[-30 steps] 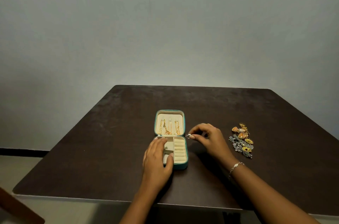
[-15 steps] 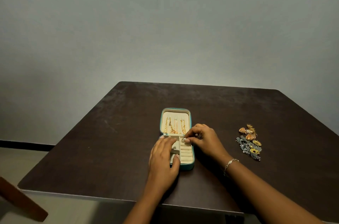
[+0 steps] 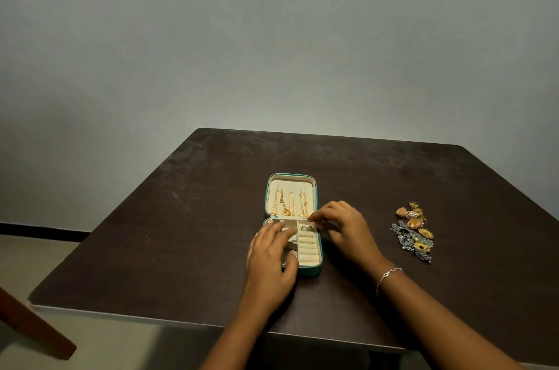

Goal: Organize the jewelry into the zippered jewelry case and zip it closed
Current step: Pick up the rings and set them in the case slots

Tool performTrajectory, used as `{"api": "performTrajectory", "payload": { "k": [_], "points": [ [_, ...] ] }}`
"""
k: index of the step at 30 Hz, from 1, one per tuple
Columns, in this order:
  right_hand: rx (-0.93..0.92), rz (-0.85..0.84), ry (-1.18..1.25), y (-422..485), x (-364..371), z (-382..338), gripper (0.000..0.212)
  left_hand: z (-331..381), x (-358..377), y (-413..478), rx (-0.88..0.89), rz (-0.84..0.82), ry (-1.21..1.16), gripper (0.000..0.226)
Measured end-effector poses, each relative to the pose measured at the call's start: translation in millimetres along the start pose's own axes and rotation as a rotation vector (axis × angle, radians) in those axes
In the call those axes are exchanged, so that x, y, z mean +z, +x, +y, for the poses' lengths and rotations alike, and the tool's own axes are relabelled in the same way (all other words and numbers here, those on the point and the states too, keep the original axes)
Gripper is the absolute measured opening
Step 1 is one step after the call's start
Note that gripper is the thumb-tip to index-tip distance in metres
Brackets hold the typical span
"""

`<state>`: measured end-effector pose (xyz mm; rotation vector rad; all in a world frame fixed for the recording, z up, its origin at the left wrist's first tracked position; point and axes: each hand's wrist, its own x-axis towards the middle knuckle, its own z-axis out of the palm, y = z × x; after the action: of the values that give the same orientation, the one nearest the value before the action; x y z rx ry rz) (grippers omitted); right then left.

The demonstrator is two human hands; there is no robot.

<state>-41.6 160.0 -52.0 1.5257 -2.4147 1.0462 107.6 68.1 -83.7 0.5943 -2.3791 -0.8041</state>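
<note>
A teal zippered jewelry case point(image 3: 314, 270) lies open in the middle of the dark table, its cream lid flat behind the base. Gold chains point(image 3: 289, 204) hang in the lid. A silver ring point(image 3: 306, 228) sits in the top slot of the ring rolls on the base's right side. My left hand point(image 3: 270, 260) rests flat on the left half of the base, fingers straight. My right hand point(image 3: 341, 226) hovers at the case's right edge, fingers curled, fingertips just right of the ring and holding nothing. A heap of loose jewelry point(image 3: 413, 230), gold and grey-blue pieces, lies to the right.
The dark table point(image 3: 181, 233) has its near edge just below my forearms. A brown wooden chair part point(image 3: 33, 330) sticks in at the lower left, off the table. A bracelet point(image 3: 387, 277) is on my right wrist. A plain wall stands behind.
My right hand carried the ring from beside the case to the top ring slot and let it go. My left hand stayed on the base.
</note>
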Motion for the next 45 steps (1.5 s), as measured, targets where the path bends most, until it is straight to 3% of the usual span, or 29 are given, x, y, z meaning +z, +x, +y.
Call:
{"api": "performTrajectory", "payload": {
  "k": [4, 22, 25, 29, 32, 36, 38, 41, 45],
  "points": [
    [-0.085, 0.036, -0.089, -3, 4, 4, 0.031, 0, 0, -1, -0.003, 0.002, -0.012, 0.054],
    [-0.060, 0.060, -0.012, -11, 1, 6, 0.040, -2, 2, -1, 0.034, 0.056, 0.014, 0.049],
    [-0.064, 0.061, -0.012, -18, -7, 7, 0.039, -1, 4, -1, 0.137, 0.166, 0.069, 0.044],
    [-0.109, 0.065, -0.022, -34, -20, 18, 0.020, 1, 4, -2, 0.297, 0.305, 0.199, 0.032],
    [-0.139, 0.059, -0.061, -46, -30, 29, 0.014, 2, 4, -4, 0.367, 0.323, 0.246, 0.032],
    [-0.145, 0.081, -0.092, -61, -48, 44, 0.029, 8, 3, -7, 0.437, 0.337, 0.284, 0.034],
    [-0.109, 0.115, -0.096, -65, -57, 52, 0.029, 9, 3, -7, 0.473, 0.347, 0.306, 0.034],
    [-0.031, 0.178, -0.121, -71, -71, 65, 0.011, 18, 10, -8, 0.527, 0.331, 0.314, 0.034],
    [0.118, 0.253, -0.171, -74, -86, 89, 0.018, 44, 29, -6, 0.563, 0.257, 0.321, 0.038]
  ]
}}
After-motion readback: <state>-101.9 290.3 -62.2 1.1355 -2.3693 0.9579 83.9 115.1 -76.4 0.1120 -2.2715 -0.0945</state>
